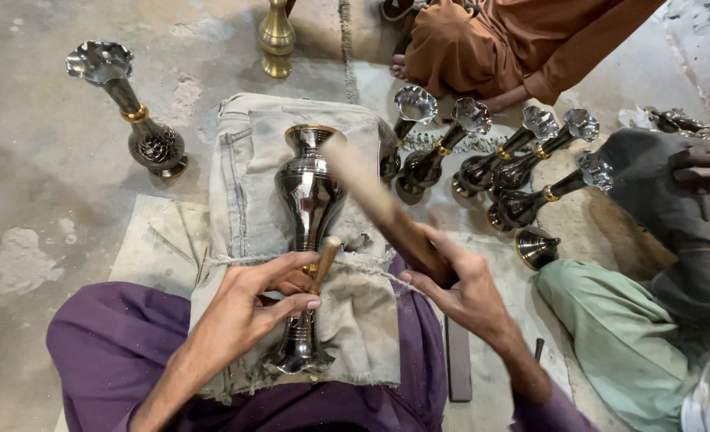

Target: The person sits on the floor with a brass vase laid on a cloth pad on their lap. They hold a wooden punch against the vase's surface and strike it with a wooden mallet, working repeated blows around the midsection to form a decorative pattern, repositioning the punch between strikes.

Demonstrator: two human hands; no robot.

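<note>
Both forearms are extended forward from the lower frame. The left hand (263, 296) is held palm-down, fingers curled shut in a grip. The right hand (459, 280) is clenched, wrist angled inward, thumb side up.

A dark, polished metal vase (310, 208) with a brass-coloured rim lies lengthwise on a folded pale cloth at the near centre, its mouth pointing far and its ribbed foot near. A short wooden peg (325, 260) stands tilted against its narrow neck. A long wooden stick (383, 210), motion-blurred, slants just right of the vase.
</note>
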